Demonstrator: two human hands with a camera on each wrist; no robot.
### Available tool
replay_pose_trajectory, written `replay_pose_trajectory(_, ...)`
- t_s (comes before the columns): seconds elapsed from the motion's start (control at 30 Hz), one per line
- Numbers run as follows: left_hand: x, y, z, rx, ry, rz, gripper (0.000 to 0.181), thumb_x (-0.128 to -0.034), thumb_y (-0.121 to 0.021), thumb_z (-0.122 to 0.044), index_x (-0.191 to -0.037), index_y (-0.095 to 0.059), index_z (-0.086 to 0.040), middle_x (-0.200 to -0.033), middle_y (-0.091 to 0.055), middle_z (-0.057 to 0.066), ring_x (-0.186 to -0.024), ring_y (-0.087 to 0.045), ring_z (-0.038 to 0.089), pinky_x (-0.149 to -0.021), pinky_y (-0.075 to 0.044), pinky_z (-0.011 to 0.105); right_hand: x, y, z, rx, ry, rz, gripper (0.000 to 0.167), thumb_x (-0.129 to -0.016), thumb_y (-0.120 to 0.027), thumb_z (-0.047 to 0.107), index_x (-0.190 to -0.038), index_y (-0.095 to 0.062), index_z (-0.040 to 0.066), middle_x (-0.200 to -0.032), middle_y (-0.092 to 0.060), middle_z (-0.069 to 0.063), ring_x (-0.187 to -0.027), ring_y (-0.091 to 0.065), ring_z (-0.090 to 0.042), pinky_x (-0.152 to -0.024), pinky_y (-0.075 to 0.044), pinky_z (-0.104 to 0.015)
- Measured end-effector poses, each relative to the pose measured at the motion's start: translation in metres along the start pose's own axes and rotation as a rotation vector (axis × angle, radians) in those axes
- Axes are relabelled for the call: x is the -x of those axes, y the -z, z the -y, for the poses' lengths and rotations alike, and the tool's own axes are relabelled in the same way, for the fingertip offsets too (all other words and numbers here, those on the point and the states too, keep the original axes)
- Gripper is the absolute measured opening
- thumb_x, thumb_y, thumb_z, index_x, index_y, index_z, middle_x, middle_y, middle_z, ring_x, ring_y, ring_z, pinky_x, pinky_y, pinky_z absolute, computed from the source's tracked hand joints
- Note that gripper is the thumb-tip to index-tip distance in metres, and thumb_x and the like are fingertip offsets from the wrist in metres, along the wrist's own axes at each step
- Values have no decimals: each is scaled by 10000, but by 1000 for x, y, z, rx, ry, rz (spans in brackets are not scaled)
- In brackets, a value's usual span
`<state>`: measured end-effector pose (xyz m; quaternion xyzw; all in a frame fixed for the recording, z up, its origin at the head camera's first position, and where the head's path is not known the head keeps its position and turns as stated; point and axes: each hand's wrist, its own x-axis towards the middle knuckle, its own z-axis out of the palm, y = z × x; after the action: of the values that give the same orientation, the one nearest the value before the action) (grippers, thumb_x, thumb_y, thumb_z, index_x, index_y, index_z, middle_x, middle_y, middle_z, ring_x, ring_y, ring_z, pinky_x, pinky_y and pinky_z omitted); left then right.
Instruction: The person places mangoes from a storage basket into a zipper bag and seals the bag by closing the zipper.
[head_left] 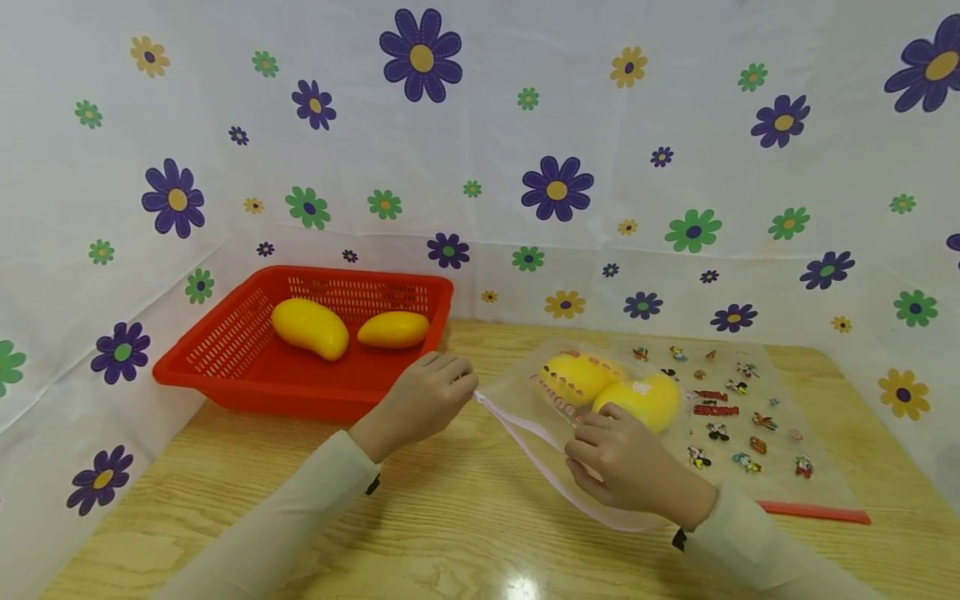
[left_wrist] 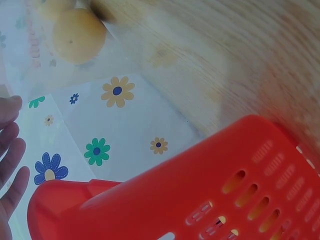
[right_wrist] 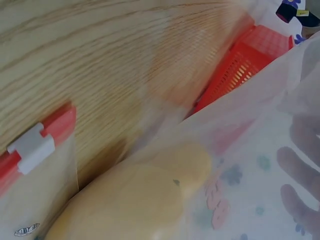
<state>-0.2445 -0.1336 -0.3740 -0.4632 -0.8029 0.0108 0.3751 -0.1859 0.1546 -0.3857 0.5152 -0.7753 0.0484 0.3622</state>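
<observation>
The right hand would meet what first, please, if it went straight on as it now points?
Probably the clear bag, just ahead of the right hand; the yellow fruits inside lie close by, though depth is unclear.

The desk (head_left: 450,500) is light brown wood with wavy lines all over its top. A thin white cloth (head_left: 480,50) goes up like a wall behind the back edge, and more of it goes along the left and right edges. It has big and small flowers on it: purple ones (head_left: 557,190), green ones (head_left: 693,231) and orange ones (head_left: 628,67). Some creases (head_left: 480,236) run across it above the back edge. Far from the back edge, a bright spot of light (head_left: 520,587) shines on the wood.
</observation>
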Motion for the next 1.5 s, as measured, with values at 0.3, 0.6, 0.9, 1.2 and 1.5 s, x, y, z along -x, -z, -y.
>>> replay_pose_trajectory(0.3,0,-1,0,-2,-2,-2,131,-786,-745,-154,-833,-639,-92,-865,-643,31,-791,-607,166,-731,-519,265,1,-2,5,17,-91,161,226,-724,-736,309,-867,-644,161,-761,-647,57,-724,-609,-111,-659,-437,-290)
replay_pose_trajectory(0.6,0,0,0,19,-14,-1,148,-782,-749,-155,-845,-633,-88,-867,-638,32,-785,-603,163,-728,-524,255,-9,5,5,82,-191,134,430,-784,-655,363,-1088,-636,61,-923,-720,-42,-775,-669,-170,-698,-479,-337)
replay_pose_trajectory(0.9,0,-1,-2,12,-14,-23,151,-767,-761,-143,-832,-635,-89,-858,-635,28,-785,-609,159,-706,-515,250,-19,5,4,68,-190,118,374,-760,-687,289,-1083,-672,100,-881,-716,-8,-758,-655,-162,-684,-473,-339)
replay_pose_trajectory(1.2,-3,0,-2,22,-6,-17,133,-783,-749,-153,-845,-648,-92,-880,-656,31,-814,-629,164,-752,-530,264,-22,-3,10,32,-113,167,159,-767,-709,259,-889,-673,164,-788,-608,35,-706,-572,-119,-654,-431,-291)
replay_pose_trajectory(1.5,-5,-1,-3,43,-8,-40,123,-784,-741,-129,-829,-633,-90,-869,-643,34,-809,-620,167,-754,-524,271,-23,-2,11,22,-106,236,131,-758,-725,264,-841,-672,178,-793,-600,34,-721,-573,-124,-675,-458,-297)
